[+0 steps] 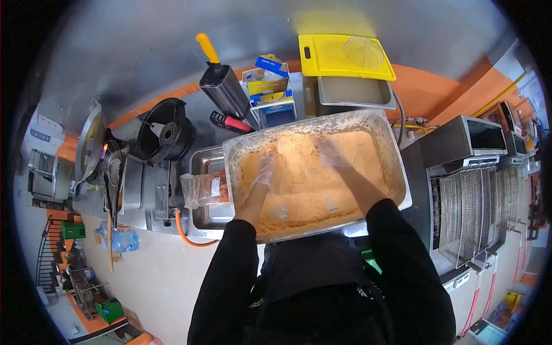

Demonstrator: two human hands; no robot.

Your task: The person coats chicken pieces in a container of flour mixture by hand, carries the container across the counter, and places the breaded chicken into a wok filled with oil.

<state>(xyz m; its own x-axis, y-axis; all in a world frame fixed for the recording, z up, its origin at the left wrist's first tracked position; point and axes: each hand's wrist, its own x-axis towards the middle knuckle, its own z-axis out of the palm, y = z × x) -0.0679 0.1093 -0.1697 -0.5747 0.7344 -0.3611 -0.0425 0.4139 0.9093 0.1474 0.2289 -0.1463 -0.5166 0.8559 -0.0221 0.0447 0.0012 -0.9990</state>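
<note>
Left hand [265, 165] and right hand [332, 153], finger closure too blurred to tell, are touching powder [307, 192] in the far half of the tray [394, 161], more lying between them and toward its near rim.

On my feed the tray [386, 138] sat around the middle of the view, open side up, its long sides running left to right and slightly askew, with the right end farther up. I made it out as a deep metal rectangle with rounded corners and a pale rim. Dry, whitish residue mottled its inner walls, heaviest along the far side and at the right end. The powder [305, 192] inside was orange-tan, fine and loose, covering most of the bottom. I saw its surface uneven, with a paler, brighter patch toward the far side and two small greyish spots nearer the front, whose nature I couldn't tell.
</note>
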